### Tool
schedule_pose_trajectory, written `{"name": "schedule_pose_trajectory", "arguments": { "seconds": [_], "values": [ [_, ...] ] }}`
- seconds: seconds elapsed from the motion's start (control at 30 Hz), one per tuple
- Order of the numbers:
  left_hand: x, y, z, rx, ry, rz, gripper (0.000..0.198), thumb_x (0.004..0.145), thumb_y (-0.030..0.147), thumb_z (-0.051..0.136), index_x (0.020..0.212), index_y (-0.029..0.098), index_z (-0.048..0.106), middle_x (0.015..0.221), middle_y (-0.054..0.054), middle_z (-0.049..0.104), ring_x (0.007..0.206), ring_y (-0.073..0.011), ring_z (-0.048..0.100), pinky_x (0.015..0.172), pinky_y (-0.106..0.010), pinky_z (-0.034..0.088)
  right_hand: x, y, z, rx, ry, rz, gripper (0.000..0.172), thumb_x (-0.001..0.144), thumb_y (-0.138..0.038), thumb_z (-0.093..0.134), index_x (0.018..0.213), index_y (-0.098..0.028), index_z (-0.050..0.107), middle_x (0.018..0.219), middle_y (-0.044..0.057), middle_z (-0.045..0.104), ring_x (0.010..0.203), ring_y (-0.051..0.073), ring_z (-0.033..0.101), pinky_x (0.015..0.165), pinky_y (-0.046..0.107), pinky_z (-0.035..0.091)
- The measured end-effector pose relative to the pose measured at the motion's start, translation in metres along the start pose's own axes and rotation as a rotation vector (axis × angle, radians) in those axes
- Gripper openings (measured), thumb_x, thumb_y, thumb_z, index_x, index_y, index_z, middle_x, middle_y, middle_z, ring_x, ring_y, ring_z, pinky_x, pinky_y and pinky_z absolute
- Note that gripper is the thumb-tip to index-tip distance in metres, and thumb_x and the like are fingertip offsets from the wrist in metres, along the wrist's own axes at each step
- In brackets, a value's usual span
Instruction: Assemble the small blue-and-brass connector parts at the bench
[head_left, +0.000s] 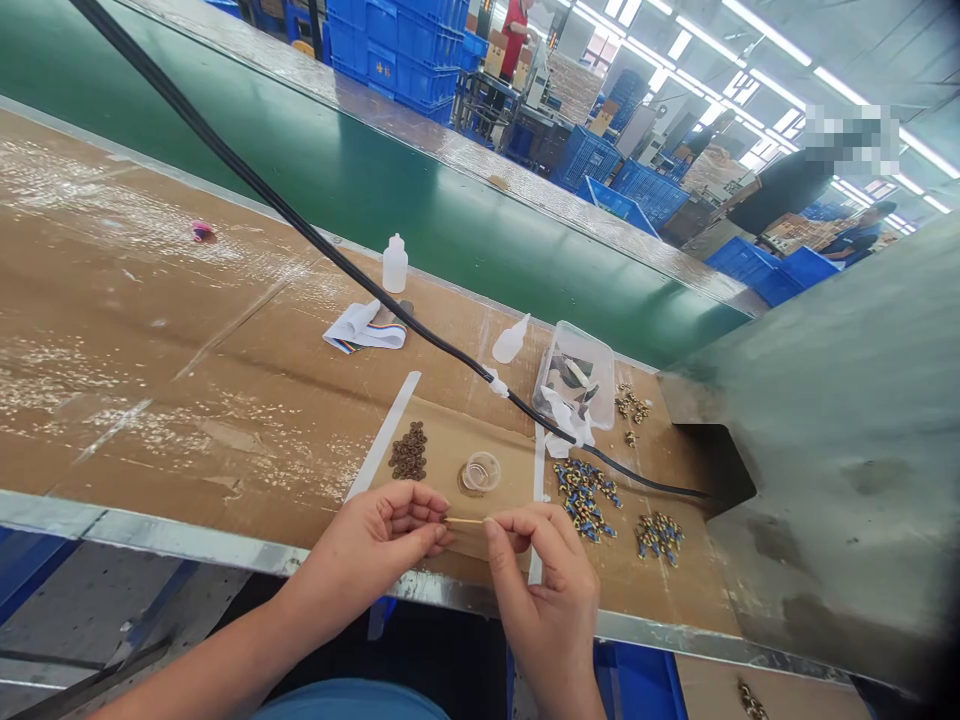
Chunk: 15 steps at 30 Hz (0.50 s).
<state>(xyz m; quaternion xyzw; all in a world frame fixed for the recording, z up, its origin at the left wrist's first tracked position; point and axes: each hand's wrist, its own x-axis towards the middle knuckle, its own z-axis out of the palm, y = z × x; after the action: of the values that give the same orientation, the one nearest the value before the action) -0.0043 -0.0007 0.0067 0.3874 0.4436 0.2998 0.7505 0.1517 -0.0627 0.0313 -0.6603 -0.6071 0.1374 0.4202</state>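
Observation:
My left hand (373, 540) and my right hand (541, 580) hover over a tan mat (480, 545), pinching a thin tan rod (465, 520) between their fingertips. Just beyond them sits a small clear round cup (481, 472). A pile of dark brown rings (409, 450) lies to its left. To the right are a heap of blue-and-brass small parts (581, 498) and a smaller heap of the same parts (660, 535). Loose brass pieces (631, 405) lie beside a clear plastic box (574, 375) holding dark and pale items.
A black cable (420, 325) crosses the brown workbench (150, 330). A white dropper bottle (395, 265) and a folded ribbon cable (365, 328) stand beyond. A grey metal hood (840, 430) fills the right. A green conveyor belt (330, 170) runs behind, with blue crates (394, 50) and a person in red (514, 35) farther off.

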Motion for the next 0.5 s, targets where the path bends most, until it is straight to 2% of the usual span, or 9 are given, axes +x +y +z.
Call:
{"name": "schedule_pose_trajectory", "arguments": {
  "seconds": [0.5],
  "values": [
    [0.0006, -0.0013, -0.0014, -0.017, -0.034, -0.001, 0.013, 0.072, 0.02, 0.067, 0.083, 0.016, 0.062, 0.077, -0.003, 0.074, 0.078, -0.0183, 0.071, 0.078, -0.032, 0.054, 0.0015, -0.0025, -0.0012, 0.004, -0.025, -0.006, 0.01, 0.085, -0.017, 0.057, 0.079, -0.022, 0.063, 0.074, 0.0, 0.058, 0.071, 0.013, 0.053, 0.065, 0.025, 0.042]
  ]
}}
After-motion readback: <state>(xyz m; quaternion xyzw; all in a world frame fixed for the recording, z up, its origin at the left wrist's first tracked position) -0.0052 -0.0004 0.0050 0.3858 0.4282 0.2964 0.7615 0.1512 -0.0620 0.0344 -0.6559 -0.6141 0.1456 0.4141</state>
